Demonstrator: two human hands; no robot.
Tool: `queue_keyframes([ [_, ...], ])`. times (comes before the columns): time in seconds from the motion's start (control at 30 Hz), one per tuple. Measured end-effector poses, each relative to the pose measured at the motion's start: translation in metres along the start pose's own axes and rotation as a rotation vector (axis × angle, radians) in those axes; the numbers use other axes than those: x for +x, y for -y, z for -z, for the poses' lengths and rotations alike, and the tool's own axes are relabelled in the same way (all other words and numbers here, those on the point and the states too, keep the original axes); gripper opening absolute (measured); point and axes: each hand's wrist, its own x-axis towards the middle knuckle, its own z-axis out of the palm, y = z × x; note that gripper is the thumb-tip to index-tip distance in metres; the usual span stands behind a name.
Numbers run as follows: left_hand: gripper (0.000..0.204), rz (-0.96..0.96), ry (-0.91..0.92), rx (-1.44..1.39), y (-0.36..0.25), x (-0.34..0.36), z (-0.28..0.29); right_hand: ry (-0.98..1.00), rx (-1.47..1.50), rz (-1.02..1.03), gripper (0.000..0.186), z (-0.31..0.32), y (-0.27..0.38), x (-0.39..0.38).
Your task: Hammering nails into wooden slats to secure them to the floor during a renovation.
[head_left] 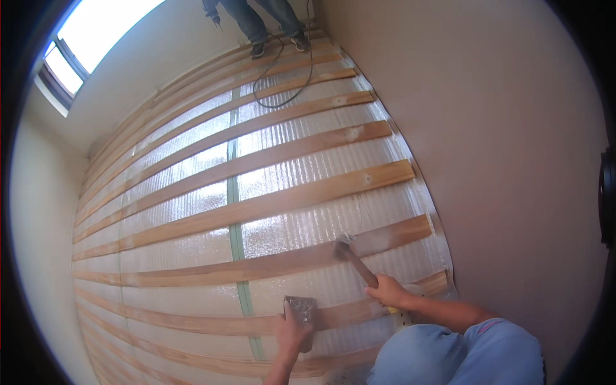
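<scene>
Small plain-walled room, window (70,45) up in the far left corner, beige wall (500,128) running down the right side. Floor covered in shiny bubble-textured foil underlay (289,224) with a green tape seam (235,237) running front to back. Wooden battens (269,205) laid across it in parallel rows, well apart from each other, foil showing between every pair.

Right hand (387,292) wrapped fully closed around the wooden handle of a hammer (355,262), gripping near the handle's end. Hammer head (342,242) up and to the left of the hand, sitting right at the batten second from the near end; blurred, so can't say whether actually touching the wood or just above it.

Left hand (292,333) lower down, fingers closed around a small dark flat block (301,311), maybe a tapping block or box, hard to tell which. Block held over the next batten nearer the body, just right of the green seam. Contact with the wood not clear from this angle.

Knee in light blue jeans (449,353) filling the bottom right corner, down close to the floor.

Far end of the room: another person's legs (266,19) in dark trousers and shoes, standing on the battens, with a power tool (212,9) hanging at the top edge and a black cable (282,77) looping over the foil and battens below.
</scene>
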Motion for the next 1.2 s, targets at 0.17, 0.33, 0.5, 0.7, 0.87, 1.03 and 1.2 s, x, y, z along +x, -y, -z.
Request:
queue_keyframes([
  [0.17,0.098,-0.198,0.07,0.12,-0.01,-0.009,0.045,0.009,0.06,0.022,0.034,0.005,-0.017,0.022],
  [0.33,0.09,-0.321,0.003,0.456,-0.055,0.013,0.088,-0.061,-0.106,0.16,0.039,0.005,-0.033,0.033],
  [0.5,0.091,-0.334,-0.189,0.362,-0.117,0.071,0.102,-0.06,-0.115,0.14,0.039,0.005,-0.047,0.036],
  [0.7,0.096,-0.215,-0.441,0.065,-0.143,0.155,0.063,-0.041,-0.093,0.089,0.038,0.002,-0.045,0.044],
  [0.87,0.089,-0.162,-0.491,0.003,-0.186,0.195,0.057,-0.056,-0.015,0.164,0.04,0.008,-0.054,0.041],
  [1.03,0.094,-0.2,-0.571,0.005,-0.173,0.225,0.047,-0.04,-0.029,0.124,0.041,0.009,-0.05,0.036],
  [1.2,0.099,-0.067,-0.434,0.022,-0.17,0.23,0.028,-0.149,-0.002,0.17,0.035,0.004,-0.069,0.042],
])
